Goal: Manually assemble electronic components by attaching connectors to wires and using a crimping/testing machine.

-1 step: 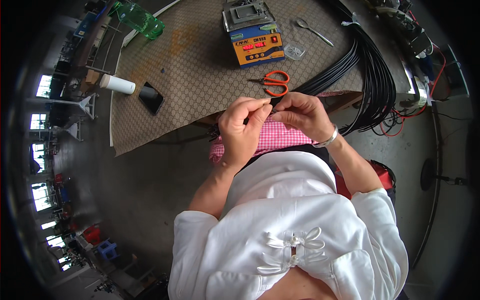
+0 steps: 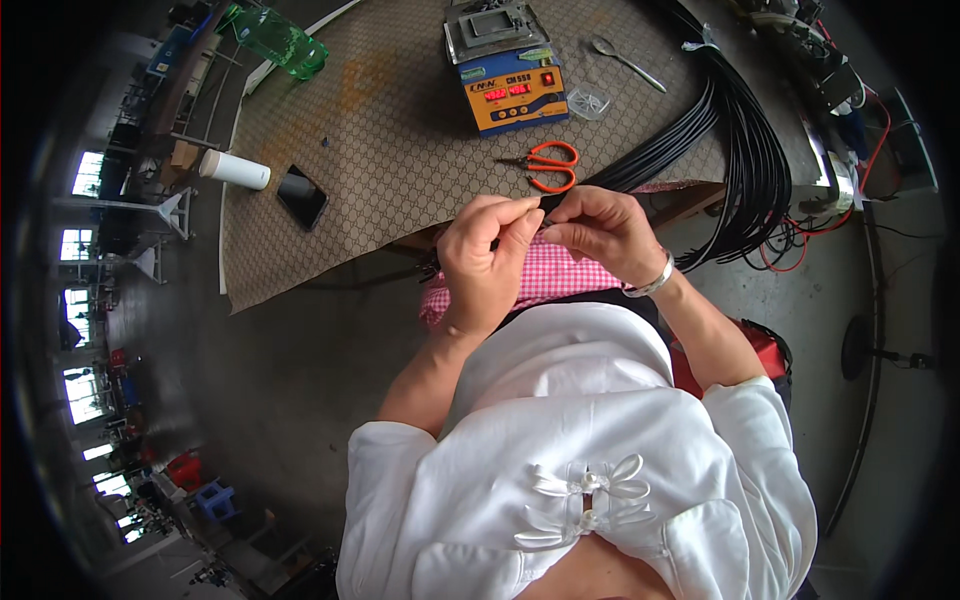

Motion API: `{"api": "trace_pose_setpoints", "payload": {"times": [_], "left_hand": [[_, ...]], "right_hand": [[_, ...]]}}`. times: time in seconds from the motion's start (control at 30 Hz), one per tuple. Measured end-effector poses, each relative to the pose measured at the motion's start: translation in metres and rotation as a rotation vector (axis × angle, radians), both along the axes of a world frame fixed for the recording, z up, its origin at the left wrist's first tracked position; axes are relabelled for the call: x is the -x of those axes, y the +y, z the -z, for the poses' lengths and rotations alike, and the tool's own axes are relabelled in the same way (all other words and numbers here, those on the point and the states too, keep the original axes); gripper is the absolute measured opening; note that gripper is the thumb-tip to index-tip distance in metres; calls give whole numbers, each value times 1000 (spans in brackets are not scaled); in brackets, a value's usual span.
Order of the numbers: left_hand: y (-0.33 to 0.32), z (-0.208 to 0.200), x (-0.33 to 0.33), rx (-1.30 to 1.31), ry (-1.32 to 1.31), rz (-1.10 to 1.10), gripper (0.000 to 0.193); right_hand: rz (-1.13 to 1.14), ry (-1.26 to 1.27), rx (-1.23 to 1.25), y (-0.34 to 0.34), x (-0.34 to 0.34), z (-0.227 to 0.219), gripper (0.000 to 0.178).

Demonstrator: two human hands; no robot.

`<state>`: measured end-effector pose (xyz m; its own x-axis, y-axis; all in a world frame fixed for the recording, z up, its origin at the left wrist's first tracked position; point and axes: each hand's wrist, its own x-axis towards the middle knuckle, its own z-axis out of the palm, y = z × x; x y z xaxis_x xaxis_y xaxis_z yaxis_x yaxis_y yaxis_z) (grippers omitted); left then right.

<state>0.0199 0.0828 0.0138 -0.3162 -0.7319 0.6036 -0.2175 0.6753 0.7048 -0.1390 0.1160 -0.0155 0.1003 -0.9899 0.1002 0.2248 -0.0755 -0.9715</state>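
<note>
In front of the table's near edge, my left hand (image 2: 484,248) and my right hand (image 2: 608,232) meet, thumbs and forefingers pinched. Between the fingertips a small dark piece shows; it is too small to name. Just beyond the fingers lie orange-handled scissors (image 2: 556,166), their blades pointing left. A thick bundle of black cables (image 2: 665,150) runs from the far right towards my hands, and part of it hangs over the table edge. Below my hands a pink-and-white checked cloth (image 2: 545,280) covers my lap.
A patterned cover lies on the table (image 2: 390,130). At the back stands a blue-and-yellow heating unit (image 2: 515,95) with a metal top, near a spoon (image 2: 630,66) and a small clear plastic piece (image 2: 588,104). Left are a phone (image 2: 301,197), white flask (image 2: 235,169) and green bottle (image 2: 275,40).
</note>
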Motion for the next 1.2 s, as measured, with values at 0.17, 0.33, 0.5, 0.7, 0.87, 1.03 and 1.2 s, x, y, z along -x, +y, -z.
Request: {"api": "trace_pose_setpoints", "payload": {"times": [0.17,0.33,0.5,0.7,0.87,1.03,1.2], "left_hand": [[-2,9,1,-943,547,360,15],[-5,14,2,-1104,607,434,12],[-9,18,-2,-1027,493,392,9],[-9,18,2,-971,586,305,8],[-13,37,17,-1092,887,414,7],[-13,44,25,-1218,943,415,8],[-16,55,20,-1312,954,513,13]], "right_hand": [[-37,-180,-181,7,7,2,11],[-47,-238,-256,11,11,3,14],[-29,-124,-307,11,13,1,13],[-48,-276,-303,6,6,0,11],[-92,-633,-362,1,-4,16,9],[-72,-687,-401,-3,-8,28,9],[-139,-607,-454,-8,-2,28,9]]}}
